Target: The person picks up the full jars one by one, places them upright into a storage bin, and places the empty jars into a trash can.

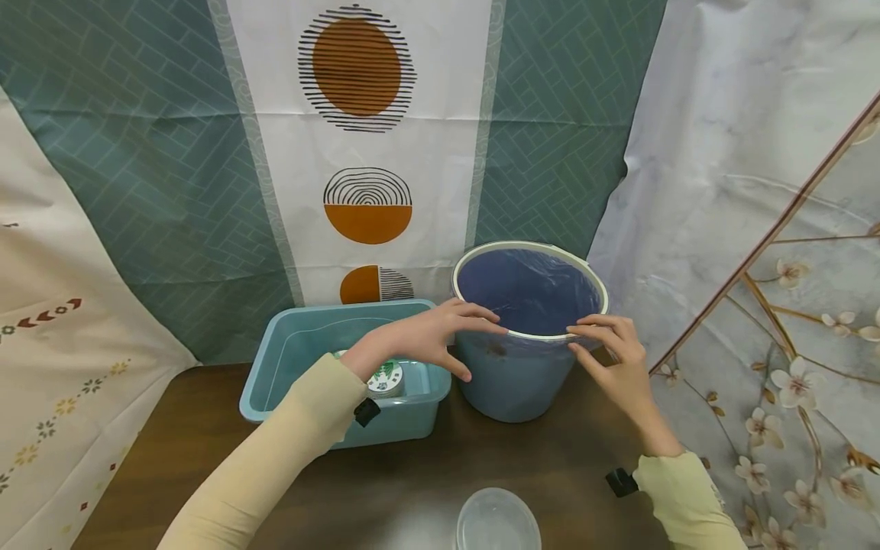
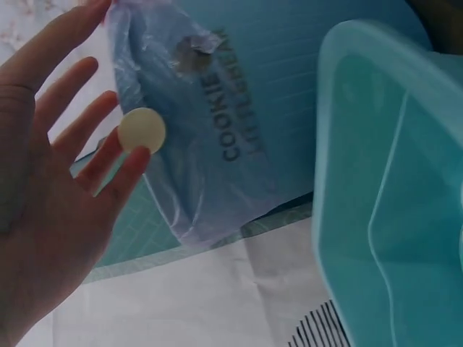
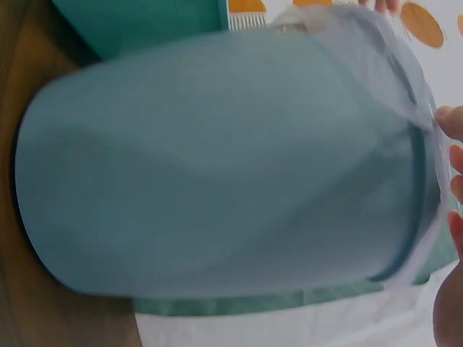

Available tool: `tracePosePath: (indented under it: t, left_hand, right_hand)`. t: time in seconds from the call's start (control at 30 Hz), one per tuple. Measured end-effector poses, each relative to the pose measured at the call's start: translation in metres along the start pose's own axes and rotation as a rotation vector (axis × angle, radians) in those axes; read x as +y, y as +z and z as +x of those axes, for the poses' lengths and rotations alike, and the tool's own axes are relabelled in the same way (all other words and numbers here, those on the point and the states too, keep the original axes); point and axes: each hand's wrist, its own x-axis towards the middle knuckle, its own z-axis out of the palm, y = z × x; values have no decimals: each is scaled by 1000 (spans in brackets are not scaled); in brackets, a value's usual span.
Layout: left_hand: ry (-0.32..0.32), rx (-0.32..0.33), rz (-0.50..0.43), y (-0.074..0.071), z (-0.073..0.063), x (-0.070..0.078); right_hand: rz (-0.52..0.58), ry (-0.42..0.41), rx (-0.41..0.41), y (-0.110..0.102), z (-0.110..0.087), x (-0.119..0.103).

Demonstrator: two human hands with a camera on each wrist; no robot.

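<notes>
A blue-grey trash can (image 1: pixel 516 382) with a cream rim (image 1: pixel 587 267) stands upright, lined with a thin translucent plastic bag (image 2: pixel 195 210) folded over its outside. With fingers stretched out, my left hand (image 1: pixel 440 332) touches the front left of the rim, its thumb held apart. On the front right, my right hand (image 1: pixel 619 359) pinches the lined rim, bent fingers above and thumb (image 3: pixel 450 121) just below on the outside. Part of the can's printed lettering (image 2: pixel 224 116) shows through the bag.
Left of the can, a teal plastic tub (image 1: pixel 275 328) holds round containers with green-and-white lids (image 1: pixel 386 378). A clear round lid or container (image 1: pixel 498 523) lies at the front of the brown table (image 1: pixel 406 489). Patterned cloths (image 1: pixel 564 114) hang behind and at both sides.
</notes>
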Motion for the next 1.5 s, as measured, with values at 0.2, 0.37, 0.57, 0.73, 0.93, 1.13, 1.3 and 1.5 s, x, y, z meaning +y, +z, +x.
tracePosePath:
  t: [0.2,0.37,0.57,0.73,0.93,1.13,1.3,1.5]
  left_hand:
    - [-11,60,-25,11,-10,-2]
    - [32,135,-32,19,-15,4]
    - [127,193,-18,41,-23,22]
    - [191,163,-14,87,-28,36]
    - [224,66,-45,151,-27,46]
    - [235,-23,-58,196,-29,49]
    - [210,-143,-125,212,-31,50]
    - [214,-246,6,222,-31,49]
  right_hand:
    - [-6,28,-26,-10,-4,15]
    - [-11,28,-1,-10,-7,17]
    - [-16,31,15,-8,-4,14]
    - [-21,45,9,-8,-7,18]
    - [-28,78,0,-9,-10,20]
    - [-29,89,-5,-10,-10,18]
    - [-23,83,7,-9,-11,18]
    - [-22,84,12,-8,-11,17]
